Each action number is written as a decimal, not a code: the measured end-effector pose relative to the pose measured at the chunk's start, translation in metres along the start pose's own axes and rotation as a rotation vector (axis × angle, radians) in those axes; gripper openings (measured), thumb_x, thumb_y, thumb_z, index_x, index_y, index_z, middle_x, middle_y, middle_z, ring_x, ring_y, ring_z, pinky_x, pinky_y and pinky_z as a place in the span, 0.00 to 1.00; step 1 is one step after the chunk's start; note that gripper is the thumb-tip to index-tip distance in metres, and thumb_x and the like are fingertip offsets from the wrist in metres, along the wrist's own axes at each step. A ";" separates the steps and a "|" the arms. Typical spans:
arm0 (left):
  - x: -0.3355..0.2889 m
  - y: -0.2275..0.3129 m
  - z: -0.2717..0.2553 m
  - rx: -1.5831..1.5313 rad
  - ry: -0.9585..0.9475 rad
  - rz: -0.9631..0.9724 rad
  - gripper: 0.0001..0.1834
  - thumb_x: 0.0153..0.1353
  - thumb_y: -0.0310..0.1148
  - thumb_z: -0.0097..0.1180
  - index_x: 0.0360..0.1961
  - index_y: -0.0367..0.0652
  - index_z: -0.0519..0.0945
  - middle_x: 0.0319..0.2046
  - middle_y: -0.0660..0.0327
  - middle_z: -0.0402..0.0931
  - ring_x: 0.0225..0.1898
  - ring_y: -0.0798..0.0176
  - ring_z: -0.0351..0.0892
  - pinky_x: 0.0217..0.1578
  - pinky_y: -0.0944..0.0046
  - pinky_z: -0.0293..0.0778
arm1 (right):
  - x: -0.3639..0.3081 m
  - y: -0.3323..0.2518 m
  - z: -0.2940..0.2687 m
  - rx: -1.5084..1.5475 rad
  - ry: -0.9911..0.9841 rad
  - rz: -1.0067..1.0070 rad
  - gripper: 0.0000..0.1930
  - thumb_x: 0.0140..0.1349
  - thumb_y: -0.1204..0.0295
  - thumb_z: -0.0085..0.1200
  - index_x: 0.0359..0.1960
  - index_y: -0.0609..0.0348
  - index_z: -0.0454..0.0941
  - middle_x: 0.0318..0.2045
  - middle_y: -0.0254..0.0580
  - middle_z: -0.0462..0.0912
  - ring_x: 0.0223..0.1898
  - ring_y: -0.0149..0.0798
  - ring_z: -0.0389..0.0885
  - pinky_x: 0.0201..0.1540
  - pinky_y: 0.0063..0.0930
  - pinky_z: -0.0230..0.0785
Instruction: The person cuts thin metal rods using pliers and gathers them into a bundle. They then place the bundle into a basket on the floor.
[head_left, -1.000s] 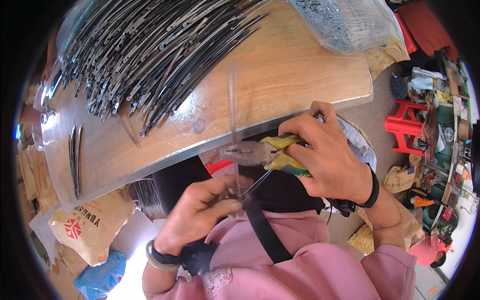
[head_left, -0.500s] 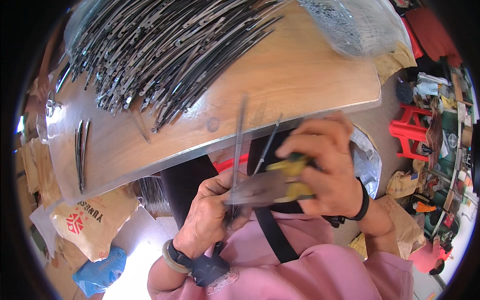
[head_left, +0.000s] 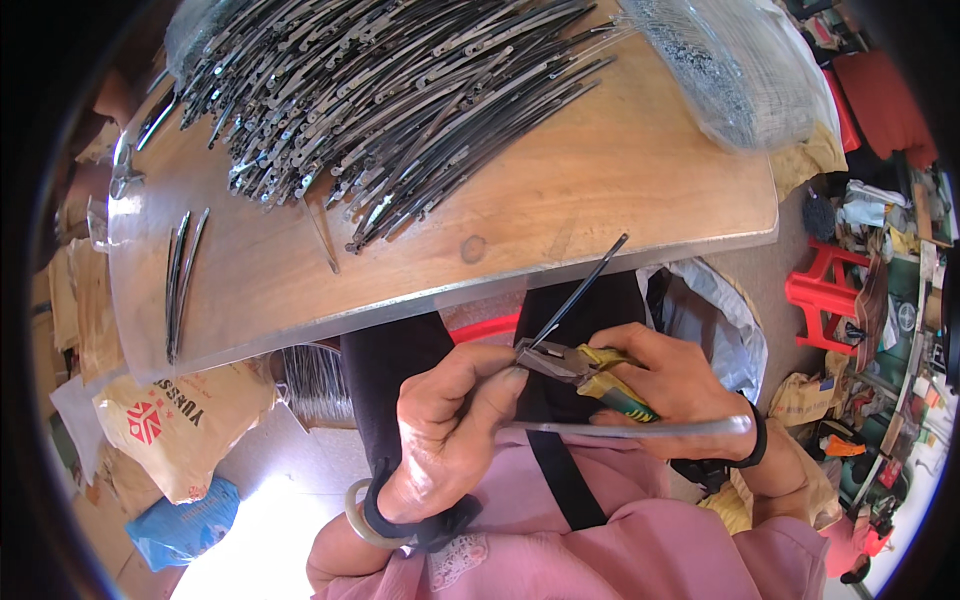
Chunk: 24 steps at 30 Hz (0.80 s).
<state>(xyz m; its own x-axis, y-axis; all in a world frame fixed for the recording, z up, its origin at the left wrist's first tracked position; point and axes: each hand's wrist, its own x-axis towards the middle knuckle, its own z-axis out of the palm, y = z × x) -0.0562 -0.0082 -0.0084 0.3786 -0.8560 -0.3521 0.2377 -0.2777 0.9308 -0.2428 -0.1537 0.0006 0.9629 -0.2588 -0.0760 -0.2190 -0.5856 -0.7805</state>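
My left hand (head_left: 450,415) is closed, thumb and index finger pinching a jointed thin metal strip near my lap. One dark arm (head_left: 590,283) of the strip slants up to the table edge. A grey arm (head_left: 640,428) stretches right, passing in front of my right wrist; where the two arms join is hidden by my fingers. My right hand (head_left: 680,385) is wrapped round pliers (head_left: 562,362) with yellow and green handles. The jaws touch the strip right beside my left fingertips; whether they are clamped on it I cannot tell.
A large pile of similar metal strips (head_left: 400,110) covers the back of the wooden table (head_left: 640,180). Several strips (head_left: 180,290) lie apart at left, near scissors (head_left: 124,170). A clear plastic bag (head_left: 740,80) sits at back right. A red stool (head_left: 825,290) stands on the floor.
The grey arm has swung from upright to pointing right. The pliers, blurred before, have turned, and their jaws now meet the strip at my left fingertips. The view has shifted slightly.
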 end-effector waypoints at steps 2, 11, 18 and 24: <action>0.000 -0.013 -0.003 0.005 0.047 -0.063 0.06 0.64 0.19 0.54 0.40 0.32 0.80 0.22 0.67 0.73 0.23 0.78 0.67 0.24 0.76 0.64 | 0.000 0.001 0.005 -0.043 -0.033 -0.007 0.18 0.52 0.68 0.62 0.42 0.66 0.77 0.40 0.53 0.74 0.38 0.50 0.78 0.38 0.38 0.75; 0.009 0.014 -0.041 -0.061 0.267 -0.016 0.04 0.63 0.26 0.56 0.35 0.37 0.76 0.15 0.67 0.67 0.12 0.77 0.58 0.13 0.75 0.51 | 0.061 -0.006 -0.015 -0.054 0.026 -0.194 0.17 0.57 0.67 0.60 0.43 0.68 0.77 0.38 0.51 0.74 0.35 0.50 0.78 0.34 0.38 0.74; 0.011 0.011 -0.183 0.731 0.895 0.356 0.14 0.55 0.20 0.55 0.45 0.33 0.78 0.37 0.53 0.79 0.35 0.62 0.76 0.40 0.65 0.72 | 0.140 0.054 -0.108 -0.712 0.512 -0.351 0.13 0.48 0.75 0.60 0.37 0.65 0.81 0.38 0.47 0.75 0.38 0.49 0.78 0.37 0.37 0.74; 0.003 0.032 -0.125 0.754 0.448 0.442 0.23 0.44 0.17 0.60 0.46 0.32 0.77 0.40 0.48 0.76 0.44 0.50 0.78 0.50 0.56 0.72 | 0.144 0.045 -0.111 -0.854 0.590 -0.391 0.08 0.41 0.80 0.60 0.26 0.66 0.76 0.40 0.50 0.76 0.38 0.48 0.79 0.38 0.37 0.75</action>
<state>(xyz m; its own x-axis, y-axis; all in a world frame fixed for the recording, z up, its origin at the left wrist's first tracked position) 0.0644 0.0345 0.0079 0.6372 -0.7485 0.1837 -0.5818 -0.3109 0.7516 -0.1311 -0.3024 0.0234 0.8130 -0.1328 0.5670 -0.1718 -0.9850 0.0156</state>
